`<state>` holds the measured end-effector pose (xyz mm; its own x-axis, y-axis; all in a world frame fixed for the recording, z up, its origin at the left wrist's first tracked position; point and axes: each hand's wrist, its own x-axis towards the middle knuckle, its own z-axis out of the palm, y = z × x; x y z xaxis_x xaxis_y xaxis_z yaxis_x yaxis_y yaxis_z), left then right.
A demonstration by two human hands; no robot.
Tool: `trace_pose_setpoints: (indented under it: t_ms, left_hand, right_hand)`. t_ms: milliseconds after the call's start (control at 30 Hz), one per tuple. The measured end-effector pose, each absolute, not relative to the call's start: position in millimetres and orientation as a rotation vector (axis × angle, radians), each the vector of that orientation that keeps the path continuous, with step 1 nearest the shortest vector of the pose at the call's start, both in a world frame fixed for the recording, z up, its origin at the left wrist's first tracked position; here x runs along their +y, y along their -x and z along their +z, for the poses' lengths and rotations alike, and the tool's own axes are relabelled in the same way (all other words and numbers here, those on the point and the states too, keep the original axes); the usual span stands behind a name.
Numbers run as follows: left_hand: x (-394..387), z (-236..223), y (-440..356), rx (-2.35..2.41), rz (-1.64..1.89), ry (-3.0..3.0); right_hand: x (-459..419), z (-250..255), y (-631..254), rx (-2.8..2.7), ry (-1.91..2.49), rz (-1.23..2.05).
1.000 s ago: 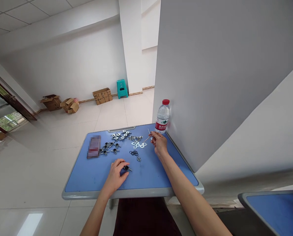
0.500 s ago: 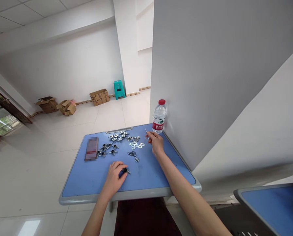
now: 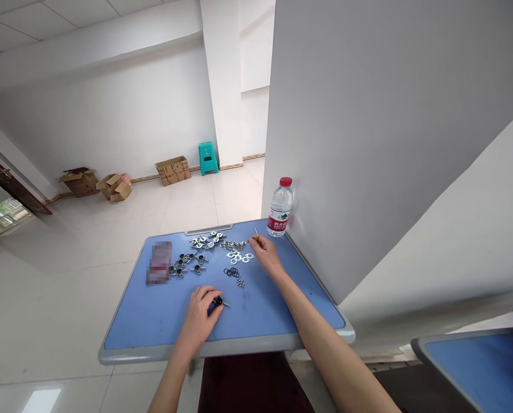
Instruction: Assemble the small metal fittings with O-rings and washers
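Head view gives me 2 hands: my left hand (image 3: 198, 310) curls closed on a black-centred wing fitting (image 3: 218, 302), and my right hand (image 3: 265, 255) pinches a thin steel pin (image 3: 255, 232). Around them on the blue table (image 3: 239, 321) lie wing nuts (image 3: 198, 243), washers (image 3: 239, 256) and black O-rings (image 3: 231, 272). 1 capped water bottle (image 3: 279, 207) stands by the wall; 3 cardboard boxes (image 3: 173, 170) sit far back, contents hidden.

Your head-worn camera looked forward and down from above the blue table (image 3: 248, 338), close over your left hand (image 3: 199, 312) and right hand (image 3: 265, 255); single view.
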<state>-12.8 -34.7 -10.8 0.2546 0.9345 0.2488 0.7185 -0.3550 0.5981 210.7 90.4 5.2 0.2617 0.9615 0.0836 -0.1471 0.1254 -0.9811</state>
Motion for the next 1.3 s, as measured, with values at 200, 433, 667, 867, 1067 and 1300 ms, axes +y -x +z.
trace_pose_setpoints:
  t_ms: [200, 433, 667, 867, 1067, 1300]
  left_hand:
    - [-34.5, -10.9, 11.5, 1.523, 0.823, -2.138]
    - [-31.8, -8.6, 6.4, 1.524, 0.771, -2.171]
    - [-33.8, -8.7, 6.4, 1.607, 0.803, -2.107]
    - [-33.6, -7.6, 6.6, 1.61, 0.807, -2.096]
    - [-33.1, -8.0, 6.3, 1.612, 0.795, -2.085]
    - [-33.4, -11.2, 7.2, 1.617, 0.798, -2.049]
  right_hand:
    - [87.0, 3.6, -205.3, -1.378, 1.193, 1.02]
    - [85.0, 2.6, -204.2, -1.531, 1.265, 0.933]
    - [86.1, 1.0, -204.8, -1.592, 1.311, 0.863]
    - [89.6, -2.7, -206.4, -1.624, 1.34, 0.792]
    - [92.1, -5.2, -207.8, -1.662, 1.421, 0.685]
    - [105.8, -5.1, -208.3, -1.736, 1.567, 0.482]
